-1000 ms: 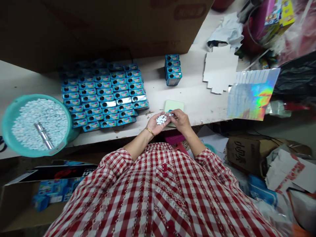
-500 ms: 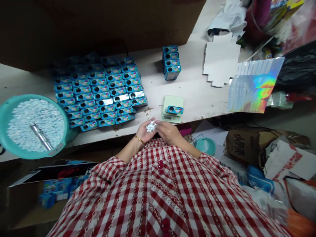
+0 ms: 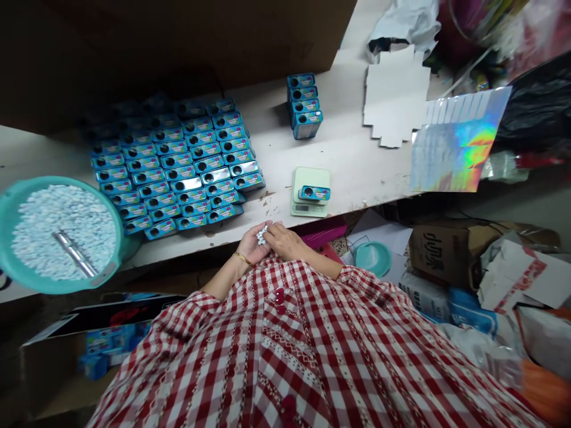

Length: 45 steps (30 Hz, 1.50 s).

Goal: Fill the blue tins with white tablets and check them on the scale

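Note:
My left hand (image 3: 253, 247) is cupped palm up at the table's front edge, holding a small heap of white candies (image 3: 261, 235). My right hand (image 3: 286, 242) lies over the heap from the right, its fingers curled; what the fingertips pinch is hidden. Just beyond the hands stands a pale green kitchen scale (image 3: 298, 185) with one blue candy box (image 3: 314, 194) on it. To the left, a teal basin (image 3: 116, 229) is full of the same pale candies, a clear cylindrical tube (image 3: 75, 254) resting on top.
Rows of blue boxes (image 3: 176, 160) cover the left of the table, and a short row (image 3: 307, 126) stands behind the scale. A large cardboard box (image 3: 178, 41) overhangs the back. Flat white card (image 3: 396, 95) and a shiny holographic sheet (image 3: 452, 157) lie at right.
My right hand has moved left over the candies and hides more of the heap. Both hands sit slightly lower and farther left from the scale. The view has shifted a little.

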Tool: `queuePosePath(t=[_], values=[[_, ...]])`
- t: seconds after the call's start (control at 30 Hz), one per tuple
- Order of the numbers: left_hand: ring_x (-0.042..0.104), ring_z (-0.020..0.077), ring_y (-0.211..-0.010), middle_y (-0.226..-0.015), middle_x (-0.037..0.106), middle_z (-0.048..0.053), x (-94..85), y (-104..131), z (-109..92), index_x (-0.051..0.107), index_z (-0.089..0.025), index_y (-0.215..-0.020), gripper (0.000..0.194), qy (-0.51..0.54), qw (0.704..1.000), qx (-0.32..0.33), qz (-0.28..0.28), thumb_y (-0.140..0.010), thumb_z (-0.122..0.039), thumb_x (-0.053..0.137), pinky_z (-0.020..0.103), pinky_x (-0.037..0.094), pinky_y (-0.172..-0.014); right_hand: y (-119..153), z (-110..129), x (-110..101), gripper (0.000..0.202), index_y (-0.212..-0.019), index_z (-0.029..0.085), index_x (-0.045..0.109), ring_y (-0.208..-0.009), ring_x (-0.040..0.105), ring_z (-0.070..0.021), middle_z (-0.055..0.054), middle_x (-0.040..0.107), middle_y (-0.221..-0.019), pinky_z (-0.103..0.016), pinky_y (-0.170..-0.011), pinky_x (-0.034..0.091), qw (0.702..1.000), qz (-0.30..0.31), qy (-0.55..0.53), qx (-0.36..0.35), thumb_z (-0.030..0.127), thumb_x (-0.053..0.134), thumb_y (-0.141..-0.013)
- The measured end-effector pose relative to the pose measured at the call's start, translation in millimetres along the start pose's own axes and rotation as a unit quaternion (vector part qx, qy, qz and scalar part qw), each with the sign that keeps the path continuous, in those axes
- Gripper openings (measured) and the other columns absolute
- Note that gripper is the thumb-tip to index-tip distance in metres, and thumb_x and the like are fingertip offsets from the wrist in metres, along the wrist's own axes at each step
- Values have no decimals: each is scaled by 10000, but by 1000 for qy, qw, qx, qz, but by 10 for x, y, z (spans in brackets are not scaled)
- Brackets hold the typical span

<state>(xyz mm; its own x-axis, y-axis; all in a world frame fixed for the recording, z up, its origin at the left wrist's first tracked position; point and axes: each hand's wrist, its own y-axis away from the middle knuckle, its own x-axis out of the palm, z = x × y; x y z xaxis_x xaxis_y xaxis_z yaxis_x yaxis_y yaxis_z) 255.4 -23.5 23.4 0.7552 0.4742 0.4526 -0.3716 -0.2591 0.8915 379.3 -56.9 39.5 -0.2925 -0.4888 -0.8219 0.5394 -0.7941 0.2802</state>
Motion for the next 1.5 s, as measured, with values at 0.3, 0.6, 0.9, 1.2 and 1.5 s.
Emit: queuePosePath(t=[0.3,0.6,0.9,1.2,1.5], values=[[662,177,-910,-916,695,123,34,-15,-15,651,-114,-858,236,-13,1000,12,8,-855,-137,416,276,543,-773,33,-52,-15,192,-982,106,596,-957,510,-210,-132,579,-1006,-332,-796,476,1000,-15,-7,-23,75,443,-871],[681,183,-784,-800,701,109,203,-43,-37,637,-104,-813,221,-14,998,25,48,-853,-134,422,330,546,-777,149,-461,-172,176,-910,161,609,-915,555,-171,-79,609,-925,-321,-836,482,953,-282,-104,30,194,437,-906],[660,231,-960,-912,706,138,321,-44,-52,632,-106,-913,195,-20,998,20,60,-825,-131,459,387,507,-875,307,-1047,-361,212,-970,174,631,-983,580,-188,-102,638,-1005,-356,-890,479,935,-313,-104,128,219,434,-905],[665,155,-676,-630,657,53,177,-49,43,649,-83,-886,258,-25,999,-16,18,-868,-112,393,309,535,-805,131,-51,-178,342,-1212,59,503,-981,544,-251,-188,561,-1165,-386,-809,503,999,-29,13,42,129,399,-894],[656,150,-638,-648,675,55,105,5,20,642,-107,-831,236,-20,1000,-8,17,-864,-118,409,319,549,-785,146,-120,-141,266,-1156,128,502,-944,507,-231,-112,547,-1100,-329,-725,508,998,-39,14,54,168,378,-925]])
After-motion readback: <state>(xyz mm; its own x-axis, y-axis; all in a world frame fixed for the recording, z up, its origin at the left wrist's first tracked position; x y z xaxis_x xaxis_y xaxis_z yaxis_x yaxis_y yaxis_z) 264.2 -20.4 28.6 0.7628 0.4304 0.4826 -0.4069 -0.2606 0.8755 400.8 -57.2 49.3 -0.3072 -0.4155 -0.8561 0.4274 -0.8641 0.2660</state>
